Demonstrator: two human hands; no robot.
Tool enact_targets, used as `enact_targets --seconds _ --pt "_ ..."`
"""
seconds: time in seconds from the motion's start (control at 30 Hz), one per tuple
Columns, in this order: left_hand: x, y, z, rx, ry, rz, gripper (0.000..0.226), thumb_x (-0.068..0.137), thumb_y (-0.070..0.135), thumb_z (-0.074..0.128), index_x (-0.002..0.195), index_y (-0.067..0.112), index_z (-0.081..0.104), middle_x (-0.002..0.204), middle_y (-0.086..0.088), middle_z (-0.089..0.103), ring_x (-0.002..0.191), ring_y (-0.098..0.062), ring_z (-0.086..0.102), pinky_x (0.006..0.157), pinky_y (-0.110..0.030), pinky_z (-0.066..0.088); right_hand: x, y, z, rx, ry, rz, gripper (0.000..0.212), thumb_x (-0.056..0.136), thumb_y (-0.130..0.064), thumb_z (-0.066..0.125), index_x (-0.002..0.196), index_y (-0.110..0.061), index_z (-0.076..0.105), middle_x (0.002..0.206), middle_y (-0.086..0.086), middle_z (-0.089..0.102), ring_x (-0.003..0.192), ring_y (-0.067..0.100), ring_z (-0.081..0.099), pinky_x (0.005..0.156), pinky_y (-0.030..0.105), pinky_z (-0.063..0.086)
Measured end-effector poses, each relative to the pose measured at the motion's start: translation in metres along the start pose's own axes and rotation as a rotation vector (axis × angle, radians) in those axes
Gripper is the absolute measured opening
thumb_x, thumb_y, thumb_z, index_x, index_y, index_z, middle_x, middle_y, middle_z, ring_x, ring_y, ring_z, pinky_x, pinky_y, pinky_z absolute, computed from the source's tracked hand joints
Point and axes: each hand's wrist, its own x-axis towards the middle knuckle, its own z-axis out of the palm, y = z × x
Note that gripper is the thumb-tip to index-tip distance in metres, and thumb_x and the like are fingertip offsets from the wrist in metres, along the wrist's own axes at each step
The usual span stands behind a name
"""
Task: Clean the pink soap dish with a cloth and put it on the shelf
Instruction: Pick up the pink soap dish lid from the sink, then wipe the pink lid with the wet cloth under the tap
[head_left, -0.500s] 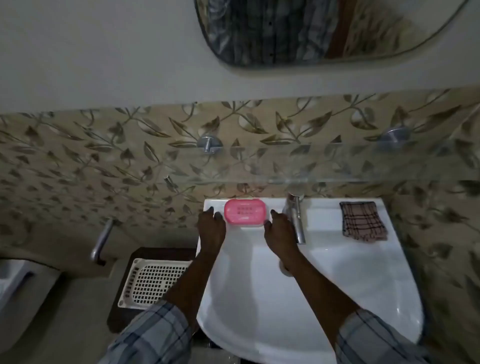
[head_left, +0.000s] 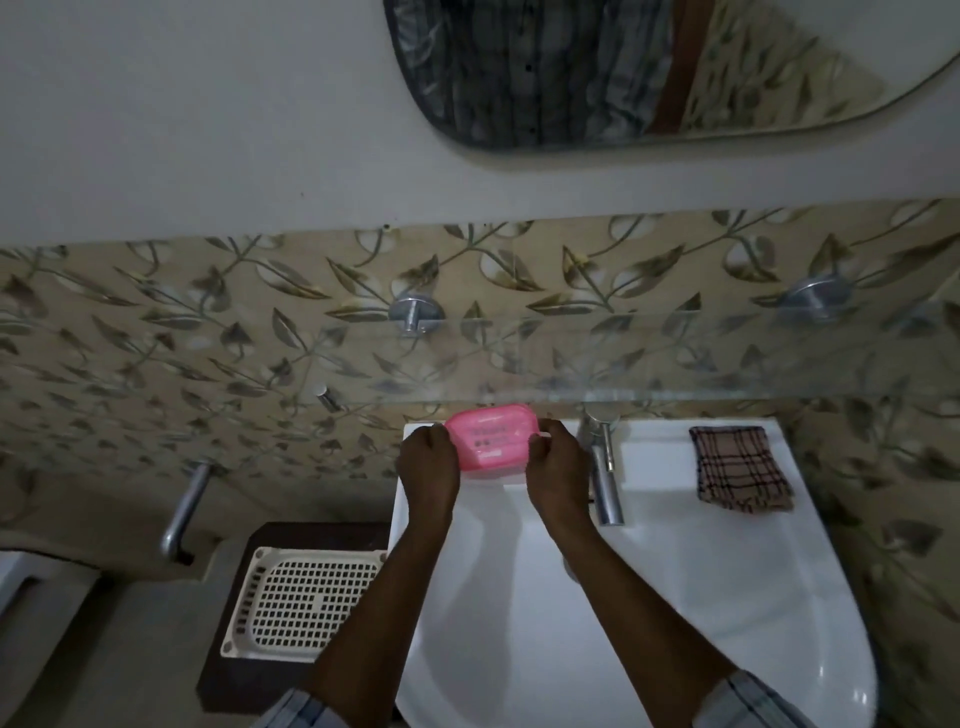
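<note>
The pink soap dish (head_left: 491, 439) is held tilted just above the back rim of the white sink (head_left: 675, 597). My left hand (head_left: 428, 465) grips its left end and my right hand (head_left: 556, 467) grips its right end. A brown checked cloth (head_left: 740, 475) lies folded on the sink's right rear ledge, apart from both hands. The glass shelf (head_left: 675, 358) runs along the tiled wall right above the dish, held by round metal mounts.
A chrome tap (head_left: 605, 473) stands just right of my right hand. A cream perforated basket (head_left: 306, 603) sits on a dark stand left of the sink. A metal handle (head_left: 184, 512) sticks out at left. A mirror (head_left: 649, 67) hangs above.
Both hands have closed on the ends of the soap dish and lifted it off the sink ledge, tilting it toward me.
</note>
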Motion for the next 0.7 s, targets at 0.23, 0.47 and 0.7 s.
enact_targets --seconds 0.23,0.47,0.7 --pt "-0.013 0.024 -0.047 -0.684 -0.809 -0.704 0.07 0.093 0.059 0.046 0.122 -0.002 0.063 0.115 -0.032 0.064 0.098 -0.047 0.064 0.085 -0.057 0.054 -0.023 -0.027 -0.056 0.454 -0.154 -0.018 0.023 0.096 0.004 0.054 0.106 -0.007 0.071 0.097 0.012 0.074 0.086 0.022 0.072 0.067 0.033 0.063" --pt "-0.029 0.009 -0.056 -0.824 -1.185 -0.834 0.074 0.09 0.051 0.051 0.136 -0.006 0.056 0.138 -0.043 0.048 0.099 -0.051 0.066 0.086 -0.057 0.057 -0.044 -0.015 -0.096 0.307 -0.185 -0.127 0.013 0.093 -0.017 0.065 0.093 -0.019 0.077 0.081 0.007 0.077 0.072 0.016 0.071 0.068 0.03 0.059" --pt "-0.045 -0.005 -0.034 -0.735 -1.164 -0.796 0.071 0.084 0.042 0.052 0.128 -0.014 0.059 0.131 -0.04 0.056 0.108 -0.055 0.063 0.096 -0.066 0.049 0.027 0.109 -0.198 -0.87 -0.048 -0.231 0.101 0.074 -0.034 0.082 0.151 -0.011 0.022 0.158 0.021 0.015 0.145 0.046 0.018 0.117 0.053 0.021"
